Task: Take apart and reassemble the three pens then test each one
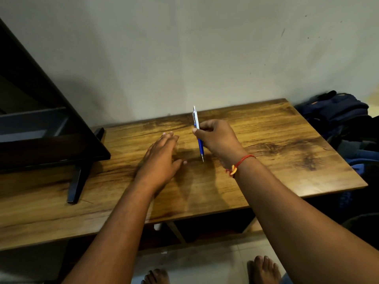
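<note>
Our right hand point(217, 140) pinches the pen point(200, 145) with the thumb and curled fingers. The pen stands almost straight up. Its silver clicker end points up and away from us, and its thin tip points down, just above the table point(276, 144). We hold it near the middle, where the silver part meets the blue part.

Our left hand point(162, 158) is just beside it, on the left, with its fingers straight and spread a little. It holds nothing. We cannot tell if it touches the wood. It is the free hand and it is near, so we think it can reach across and grab the low blue end to twist the pen apart.

We see only this one pen. The table is brown wood. A black screen point(41, 119) stands on its left side. Dark bags point(336, 113) are piled on the right by the pale wall point(184, 58).
</note>
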